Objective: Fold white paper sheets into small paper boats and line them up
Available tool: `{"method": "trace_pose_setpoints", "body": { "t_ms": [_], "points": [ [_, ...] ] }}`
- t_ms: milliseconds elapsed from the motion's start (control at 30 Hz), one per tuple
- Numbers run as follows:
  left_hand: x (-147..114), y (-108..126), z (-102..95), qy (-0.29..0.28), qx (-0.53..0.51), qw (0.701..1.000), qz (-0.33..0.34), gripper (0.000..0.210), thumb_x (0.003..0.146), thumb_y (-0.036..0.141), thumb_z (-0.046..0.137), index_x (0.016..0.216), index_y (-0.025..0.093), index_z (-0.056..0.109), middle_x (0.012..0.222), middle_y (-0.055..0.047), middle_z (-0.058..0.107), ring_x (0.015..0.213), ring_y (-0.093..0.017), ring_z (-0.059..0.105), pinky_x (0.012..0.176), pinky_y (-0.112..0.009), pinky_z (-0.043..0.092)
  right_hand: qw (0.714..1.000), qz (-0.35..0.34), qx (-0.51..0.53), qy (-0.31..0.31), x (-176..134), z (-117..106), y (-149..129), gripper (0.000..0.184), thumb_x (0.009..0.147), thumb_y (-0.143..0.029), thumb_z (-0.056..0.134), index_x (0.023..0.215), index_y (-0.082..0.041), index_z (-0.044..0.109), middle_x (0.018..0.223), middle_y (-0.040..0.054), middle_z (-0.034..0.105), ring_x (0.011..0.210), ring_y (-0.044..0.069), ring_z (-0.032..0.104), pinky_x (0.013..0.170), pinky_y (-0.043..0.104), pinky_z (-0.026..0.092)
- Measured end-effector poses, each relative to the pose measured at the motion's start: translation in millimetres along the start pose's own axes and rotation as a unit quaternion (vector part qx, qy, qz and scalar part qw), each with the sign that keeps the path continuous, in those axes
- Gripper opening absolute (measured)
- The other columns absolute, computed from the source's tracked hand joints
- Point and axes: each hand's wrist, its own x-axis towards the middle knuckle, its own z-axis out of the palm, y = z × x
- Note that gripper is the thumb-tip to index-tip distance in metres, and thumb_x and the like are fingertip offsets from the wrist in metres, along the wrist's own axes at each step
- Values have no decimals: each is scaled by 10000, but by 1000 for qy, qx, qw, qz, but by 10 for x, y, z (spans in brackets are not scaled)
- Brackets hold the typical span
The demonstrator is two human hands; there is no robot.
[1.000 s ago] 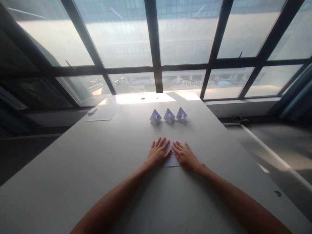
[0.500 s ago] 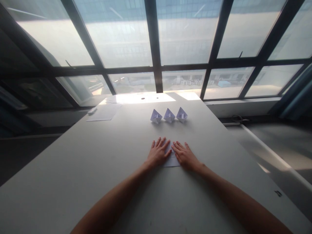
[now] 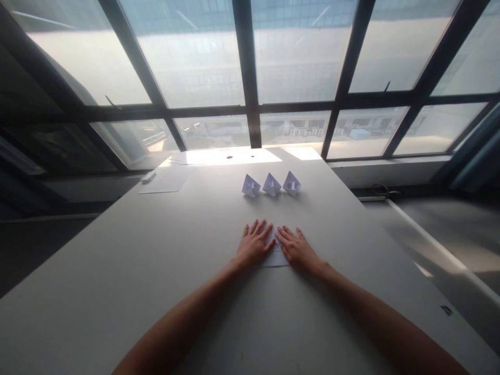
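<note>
A folded sheet of white paper [image 3: 276,258] lies flat on the table, partly covered by both hands. My left hand [image 3: 254,244] rests palm down across its left side with the fingers spread. Over the right side lies my right hand [image 3: 297,249], flat, its fingers stretched out toward the middle of the sheet. Beyond the hands, three folded paper boats stand in a row: a left one [image 3: 250,186], a middle one [image 3: 271,185] and a right one [image 3: 291,184]. How the sheet's far part is folded is hidden under the fingers.
At the far left of the white table [image 3: 164,260] lies a flat paper sheet [image 3: 166,180], with a small white object [image 3: 148,177] at its left edge. A dark mark [image 3: 446,310] shows near the table's right edge. Large windows [image 3: 207,52] rise behind the table.
</note>
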Motion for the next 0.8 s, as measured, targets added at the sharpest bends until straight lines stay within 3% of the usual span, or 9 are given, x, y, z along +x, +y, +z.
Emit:
{"method": "trace_pose_setpoints", "body": {
  "t_ms": [433,667,800],
  "points": [
    [11,-25,54,8,-10,1000,-7,639,982,552,309,1518,204,320,1583,-64,296,1477,-286,187,1190,-518,137,1000,-4,3,10,1,-2,1,531,981,-241,314,1509,-190,337,1575,87,301,1474,225,200,1179,546,97],
    [6,-26,29,14,-20,1000,7,563,980,544,345,1499,328,348,1580,-46,308,1469,-313,208,1165,-558,163,1000,-6,6,11,0,4,13,537,979,-239,328,1514,-209,326,1576,86,298,1472,227,209,1177,550,107],
    [6,-22,15,10,-20,1000,7,575,965,565,367,1487,322,378,1582,-52,302,1469,-317,204,1165,-563,153,1000,-9,4,13,3,13,17,526,987,-270,342,1511,-219,333,1575,92,299,1470,233,216,1172,560,116]
  ]
}}
